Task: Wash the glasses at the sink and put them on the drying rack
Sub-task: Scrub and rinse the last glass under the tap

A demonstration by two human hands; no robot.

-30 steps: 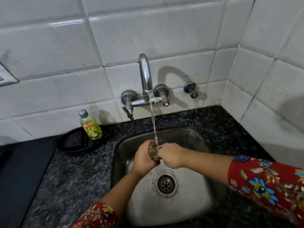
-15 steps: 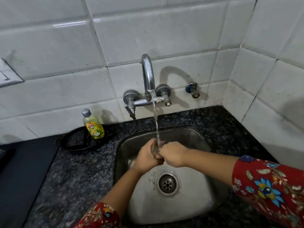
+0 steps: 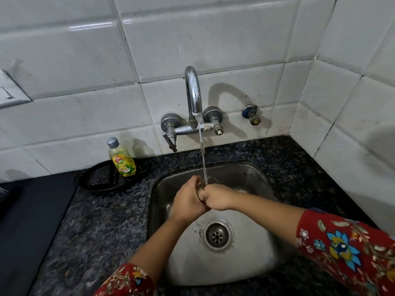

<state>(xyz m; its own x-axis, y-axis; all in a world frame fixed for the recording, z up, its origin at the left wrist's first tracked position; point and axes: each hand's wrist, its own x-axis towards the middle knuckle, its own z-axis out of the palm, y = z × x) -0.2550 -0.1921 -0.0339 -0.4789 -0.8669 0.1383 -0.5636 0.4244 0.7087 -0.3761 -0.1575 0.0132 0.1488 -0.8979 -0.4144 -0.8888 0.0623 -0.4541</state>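
A dark speckled counter is being shown beneath a white tiled wall, with a steel sink set into it toward the right rear corner. Two forearms in red floral sleeves are being extended over the basin, above the drain. The left hand and the right hand are being pressed together at the knuckles, each with fingers curled closed around a clear glass; only a sliver of the glass's rim is being left visible behind the hands, near the sink's rear wall. A thin stream of water is being delivered from the chrome tap onto the glass and hands. A black round stand is being seen at the counter's rear edge, left of the sink, and a yellow dish-soap bottle is being carried upright on it.
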